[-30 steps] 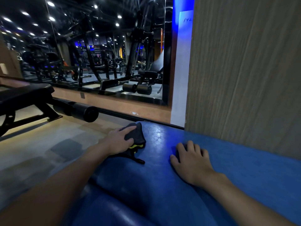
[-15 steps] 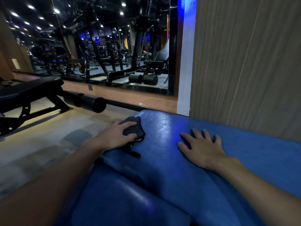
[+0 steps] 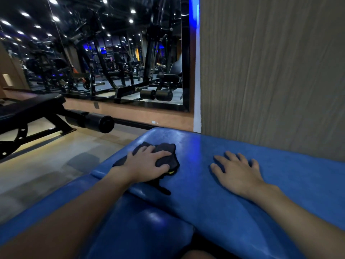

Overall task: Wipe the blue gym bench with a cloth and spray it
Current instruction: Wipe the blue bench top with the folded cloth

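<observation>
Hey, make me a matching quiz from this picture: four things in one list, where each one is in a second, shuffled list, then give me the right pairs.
Things:
1. cloth
2. right hand
3. black bench
4. mirror

Places:
A. on the wall
B. flat on the blue bench, holding nothing
C. under the left hand
D. on the floor, left of the blue bench

Pairs: 1-C, 2-B, 3-D, 4-A.

Left hand (image 3: 147, 163) gripping dark cloth (image 3: 169, 148), right hand (image 3: 237, 171) flat — blue bench (image 3: 298, 176)
</observation>
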`<state>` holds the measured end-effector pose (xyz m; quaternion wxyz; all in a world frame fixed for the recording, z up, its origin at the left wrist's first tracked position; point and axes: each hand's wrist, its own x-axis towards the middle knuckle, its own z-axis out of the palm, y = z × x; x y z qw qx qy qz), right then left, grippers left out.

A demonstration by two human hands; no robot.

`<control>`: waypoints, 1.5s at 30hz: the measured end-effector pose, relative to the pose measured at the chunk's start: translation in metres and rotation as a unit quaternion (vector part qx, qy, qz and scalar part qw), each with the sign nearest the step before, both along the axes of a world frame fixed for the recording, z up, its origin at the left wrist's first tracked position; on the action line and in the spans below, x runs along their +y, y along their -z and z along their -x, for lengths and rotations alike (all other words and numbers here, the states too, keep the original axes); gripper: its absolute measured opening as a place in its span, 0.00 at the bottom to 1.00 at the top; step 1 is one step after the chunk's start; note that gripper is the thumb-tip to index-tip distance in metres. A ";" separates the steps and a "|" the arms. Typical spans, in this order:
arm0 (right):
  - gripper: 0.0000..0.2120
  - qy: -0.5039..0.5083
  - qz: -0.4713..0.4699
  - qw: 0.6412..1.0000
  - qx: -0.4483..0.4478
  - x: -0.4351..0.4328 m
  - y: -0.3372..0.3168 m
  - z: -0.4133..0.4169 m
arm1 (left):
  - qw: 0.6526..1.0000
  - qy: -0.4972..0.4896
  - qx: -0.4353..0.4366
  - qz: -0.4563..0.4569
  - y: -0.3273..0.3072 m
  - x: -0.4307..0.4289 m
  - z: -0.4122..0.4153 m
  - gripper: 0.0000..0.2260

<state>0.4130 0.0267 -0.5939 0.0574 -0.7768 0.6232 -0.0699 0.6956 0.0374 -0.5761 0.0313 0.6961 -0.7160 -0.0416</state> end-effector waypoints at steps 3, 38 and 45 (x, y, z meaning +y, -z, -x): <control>0.28 -0.007 0.005 0.999 0.034 0.004 -0.007 0.017 | 1.000 0.010 -0.007 0.004 0.000 0.005 0.013 0.30; 0.22 0.003 -0.003 0.994 -0.110 0.076 -0.008 0.227 | 0.993 0.121 -0.008 -0.003 0.003 0.077 0.276 0.25; 0.23 0.066 0.051 0.975 -0.208 0.096 -0.010 0.236 | 0.987 0.134 0.085 0.033 -0.006 0.094 0.307 0.26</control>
